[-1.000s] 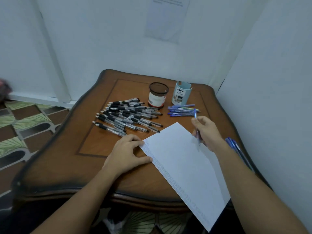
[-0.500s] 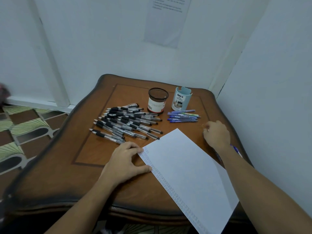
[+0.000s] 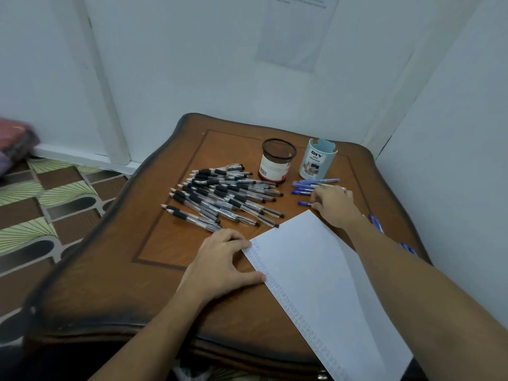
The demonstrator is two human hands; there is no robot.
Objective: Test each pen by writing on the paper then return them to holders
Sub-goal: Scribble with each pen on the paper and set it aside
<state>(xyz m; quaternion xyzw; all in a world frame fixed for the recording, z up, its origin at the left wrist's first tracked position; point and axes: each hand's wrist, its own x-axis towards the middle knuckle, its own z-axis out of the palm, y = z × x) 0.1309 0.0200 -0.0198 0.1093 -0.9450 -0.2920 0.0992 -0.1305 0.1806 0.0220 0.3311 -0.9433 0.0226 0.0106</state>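
A white sheet of paper [image 3: 330,284] lies slanted on the wooden table [image 3: 115,270], with small written marks along its left edge. My left hand [image 3: 220,262] rests flat on that edge, thumb along the paper. My right hand [image 3: 334,204] reaches to the small group of blue pens [image 3: 310,185] and its fingertips pinch one blue pen [image 3: 303,204] lying on the table. A pile of several black-grip pens [image 3: 225,196] lies left of centre. Behind stand a black mesh holder [image 3: 277,160] and a light blue holder [image 3: 317,159]; I see no pens standing in either.
More blue pens [image 3: 376,222] lie by the table's right edge, partly hidden by my right forearm. White walls close in behind and on the right. A patterned floor [image 3: 41,202] shows to the left of the table.
My right hand held a blue pen over the paper, moved to the table's right side, then came forward empty to the blue pens and closed its fingertips on one. The left hand stayed put.
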